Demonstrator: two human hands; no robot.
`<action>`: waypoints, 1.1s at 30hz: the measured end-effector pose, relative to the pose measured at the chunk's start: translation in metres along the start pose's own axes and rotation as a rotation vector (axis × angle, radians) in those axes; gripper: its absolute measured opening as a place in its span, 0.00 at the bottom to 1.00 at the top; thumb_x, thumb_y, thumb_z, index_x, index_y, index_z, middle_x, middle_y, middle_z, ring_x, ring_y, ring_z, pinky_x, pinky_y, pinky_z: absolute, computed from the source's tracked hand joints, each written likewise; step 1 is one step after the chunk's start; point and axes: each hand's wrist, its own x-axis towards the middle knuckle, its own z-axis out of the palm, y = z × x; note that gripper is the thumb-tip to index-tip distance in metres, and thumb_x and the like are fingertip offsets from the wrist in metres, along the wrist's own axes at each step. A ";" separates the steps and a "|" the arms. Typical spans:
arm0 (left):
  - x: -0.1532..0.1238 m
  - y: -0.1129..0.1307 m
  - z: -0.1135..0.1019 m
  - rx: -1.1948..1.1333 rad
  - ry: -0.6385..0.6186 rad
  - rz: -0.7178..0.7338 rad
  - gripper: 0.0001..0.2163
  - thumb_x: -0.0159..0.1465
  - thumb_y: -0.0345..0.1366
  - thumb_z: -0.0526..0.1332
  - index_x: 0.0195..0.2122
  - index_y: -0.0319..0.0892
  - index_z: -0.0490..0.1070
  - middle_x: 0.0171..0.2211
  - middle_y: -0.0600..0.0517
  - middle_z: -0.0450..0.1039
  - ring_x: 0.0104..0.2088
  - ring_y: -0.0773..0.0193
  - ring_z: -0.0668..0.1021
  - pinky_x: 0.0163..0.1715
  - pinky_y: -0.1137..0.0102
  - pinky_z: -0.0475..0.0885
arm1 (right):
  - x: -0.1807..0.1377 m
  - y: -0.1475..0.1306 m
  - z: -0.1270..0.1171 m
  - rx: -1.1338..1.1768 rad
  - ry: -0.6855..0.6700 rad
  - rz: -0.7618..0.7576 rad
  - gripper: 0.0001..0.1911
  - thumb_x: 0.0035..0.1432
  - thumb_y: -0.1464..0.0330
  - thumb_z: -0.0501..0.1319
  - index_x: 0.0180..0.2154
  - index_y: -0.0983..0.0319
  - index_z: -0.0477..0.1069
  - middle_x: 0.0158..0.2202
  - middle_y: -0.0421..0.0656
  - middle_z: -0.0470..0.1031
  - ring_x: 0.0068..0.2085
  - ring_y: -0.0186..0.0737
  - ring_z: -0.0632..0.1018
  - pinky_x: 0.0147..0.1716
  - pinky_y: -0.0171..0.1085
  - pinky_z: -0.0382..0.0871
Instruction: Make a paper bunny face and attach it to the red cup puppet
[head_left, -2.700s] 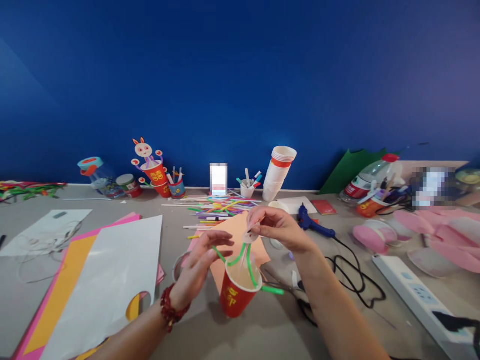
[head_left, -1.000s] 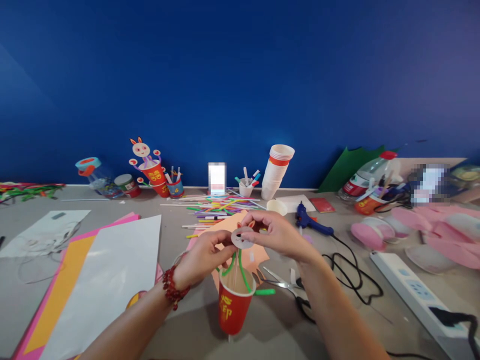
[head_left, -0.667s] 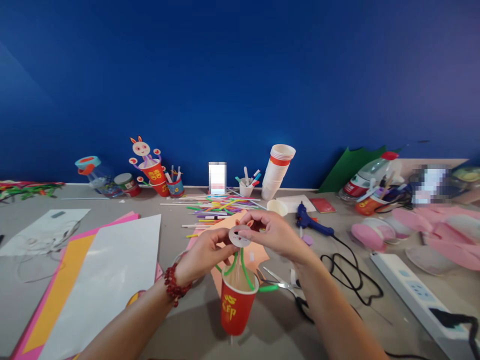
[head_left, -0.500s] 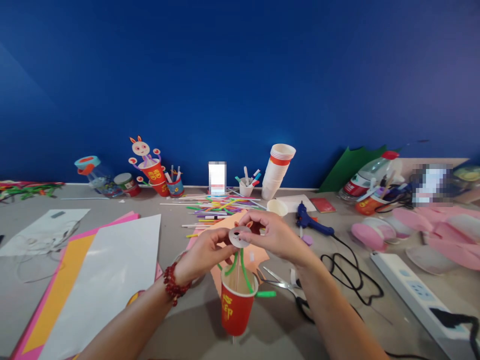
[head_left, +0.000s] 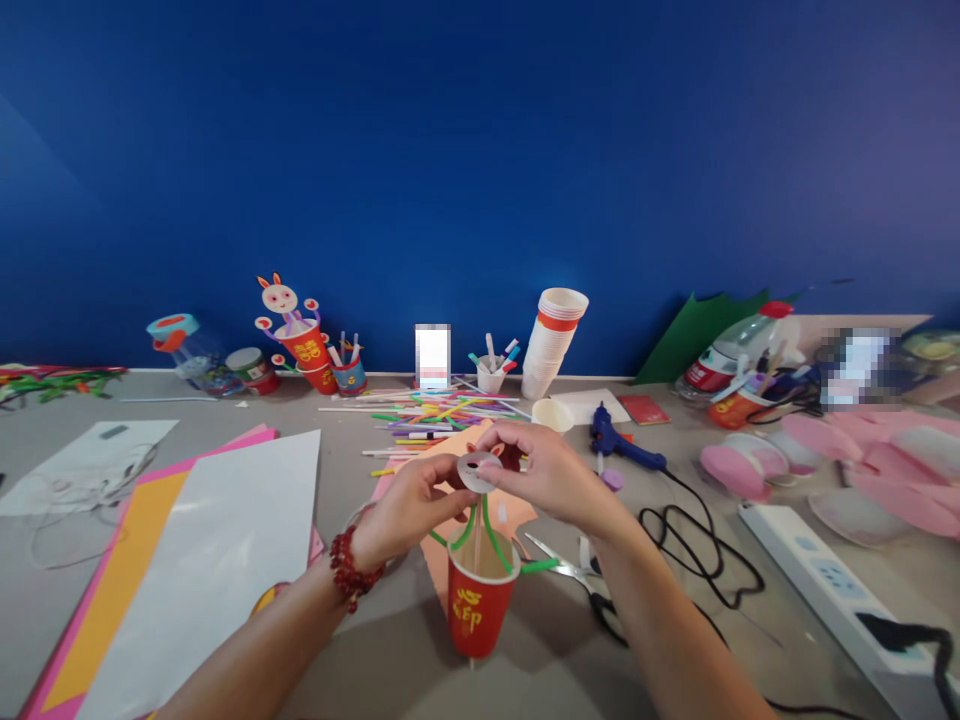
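Observation:
A red paper cup (head_left: 477, 605) stands on the grey table in front of me, with green bendy straws (head_left: 495, 535) and a pale stick rising out of it. A small round white paper face (head_left: 478, 471) sits on top of the stick. My left hand (head_left: 409, 505), with a red bead bracelet at the wrist, pinches the left edge of the disc. My right hand (head_left: 547, 472) pinches its right edge with thumb and forefinger. Both hands are closed on the disc just above the cup.
Scissors (head_left: 559, 563) lie right of the cup, a blue glue gun (head_left: 619, 447) and black cord behind them. White, orange and pink sheets (head_left: 217, 540) cover the left. Loose coloured straws (head_left: 435, 415), stacked white cups (head_left: 551, 345), a finished rabbit cup (head_left: 296, 330) and a power strip (head_left: 817, 590) surround the area.
My left hand has come in from open beside the straws and closed on the paper disc. The disc has turned from tilted to lying flatter over the cup. The cup shifted slightly.

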 end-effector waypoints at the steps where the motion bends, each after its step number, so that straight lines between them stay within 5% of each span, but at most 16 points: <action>1: 0.000 0.001 0.000 0.001 -0.002 0.004 0.13 0.61 0.42 0.66 0.40 0.38 0.75 0.36 0.49 0.76 0.33 0.65 0.76 0.33 0.71 0.76 | 0.000 0.000 0.000 -0.015 0.002 -0.008 0.04 0.57 0.73 0.61 0.34 0.59 0.73 0.29 0.37 0.71 0.30 0.34 0.70 0.29 0.34 0.61; 33: 0.001 0.005 -0.002 -0.009 -0.043 -0.025 0.17 0.60 0.44 0.66 0.45 0.39 0.75 0.39 0.48 0.77 0.34 0.65 0.75 0.32 0.72 0.73 | 0.002 0.009 0.003 0.111 0.003 0.013 0.04 0.59 0.70 0.62 0.37 0.57 0.73 0.35 0.39 0.75 0.33 0.36 0.72 0.32 0.35 0.66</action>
